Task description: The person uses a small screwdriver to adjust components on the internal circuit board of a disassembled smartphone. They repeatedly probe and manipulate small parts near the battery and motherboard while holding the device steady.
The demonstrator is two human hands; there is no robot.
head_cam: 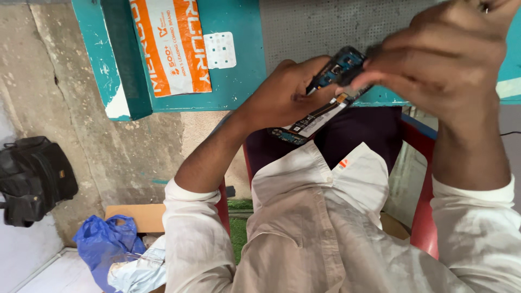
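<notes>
Opened mobile phone (pixel 317 111) with bare circuit board, held in the air above the lap, just before the teal bench (pixel 239 81). Left hand (pixel 287 92) gripping its middle; right hand (pixel 450 54) pinching its upper end.

Both hands raised, fingers curled.
Left hand (pixel 287 95) at 12 o'clock, thumb tucked; right hand (pixel 445 59) at 2 o'clock, fingers pinched together; both forearms bare, sleeves rolled.
</notes>
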